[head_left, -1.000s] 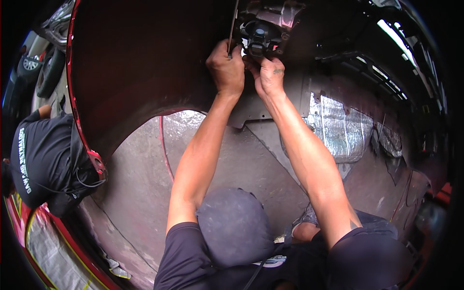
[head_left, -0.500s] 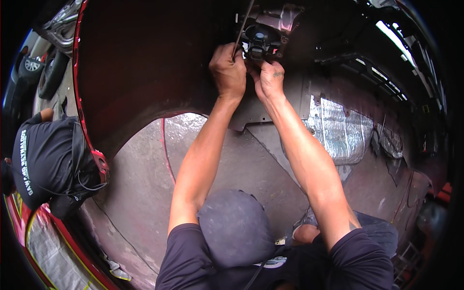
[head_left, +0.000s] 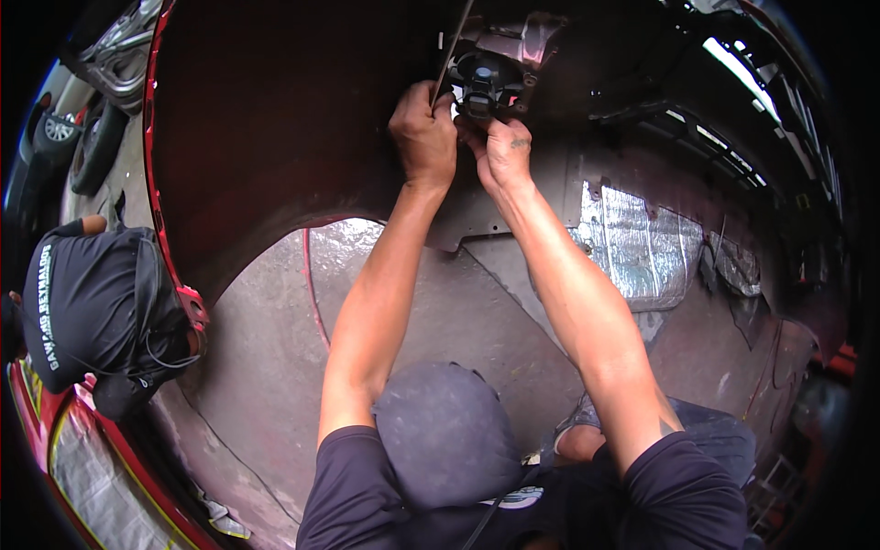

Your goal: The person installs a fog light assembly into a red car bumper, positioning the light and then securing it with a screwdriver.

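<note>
At the top of the head view, my left hand (head_left: 422,137) has curled fingers closed round the lower end of a thin metal rod (head_left: 450,50), just left of a black round assembly (head_left: 481,87) with a smaller fitting on its front. My right hand (head_left: 504,149) is pinched at the underside of that assembly, a little right of my left hand; what its fingertips hold is hidden. A pinkish metal bracket (head_left: 536,41) sits behind and above the assembly, inside the dark cavity of a car body.
A dark red panel (head_left: 275,110) spans the upper left. Foil insulation (head_left: 637,247) is on the right. A red hose (head_left: 310,284) lies on the concrete floor. A co-worker (head_left: 101,307) bends at the left, near spare tyres (head_left: 96,151) and a masked red car part (head_left: 92,467).
The view has shifted slightly. My left hand has adjusted a little on the rod, while my right hand stays under the black assembly. The co-worker's back has moved slightly.
</note>
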Tool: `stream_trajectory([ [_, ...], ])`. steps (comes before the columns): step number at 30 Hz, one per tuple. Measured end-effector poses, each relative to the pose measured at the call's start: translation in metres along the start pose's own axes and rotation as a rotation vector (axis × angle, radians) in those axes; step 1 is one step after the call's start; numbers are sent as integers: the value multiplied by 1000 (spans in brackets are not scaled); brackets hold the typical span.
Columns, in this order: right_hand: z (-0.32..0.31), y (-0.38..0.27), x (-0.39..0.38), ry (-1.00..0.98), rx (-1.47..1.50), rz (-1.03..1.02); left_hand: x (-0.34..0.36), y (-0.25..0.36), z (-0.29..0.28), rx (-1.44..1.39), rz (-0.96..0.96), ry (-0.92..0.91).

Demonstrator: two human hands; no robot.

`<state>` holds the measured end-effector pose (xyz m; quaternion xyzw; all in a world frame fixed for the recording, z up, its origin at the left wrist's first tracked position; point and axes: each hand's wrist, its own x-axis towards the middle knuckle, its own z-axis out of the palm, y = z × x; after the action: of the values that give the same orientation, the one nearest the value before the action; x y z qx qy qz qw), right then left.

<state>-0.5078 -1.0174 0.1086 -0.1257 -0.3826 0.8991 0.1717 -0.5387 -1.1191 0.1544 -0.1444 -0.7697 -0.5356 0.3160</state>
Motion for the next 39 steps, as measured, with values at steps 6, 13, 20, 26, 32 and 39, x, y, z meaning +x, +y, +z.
stream_trajectory([
  [6,-2,0,0,1,-12,11,-3,2,-6,107,-206,-169],
  [13,2,-2,-2,-5,5,8,-4,2,-3,66,-81,-128],
  [20,0,-7,-2,-3,-32,20,-26,11,-28,-56,-140,-159],
  [26,-5,-9,-6,12,-86,82,-98,51,-100,-410,-783,-531],
  [32,3,0,-26,29,-98,223,-121,60,-167,-757,-917,-671],
  [39,12,6,-35,64,-584,-14,-125,59,-211,-880,-1149,-697],
])
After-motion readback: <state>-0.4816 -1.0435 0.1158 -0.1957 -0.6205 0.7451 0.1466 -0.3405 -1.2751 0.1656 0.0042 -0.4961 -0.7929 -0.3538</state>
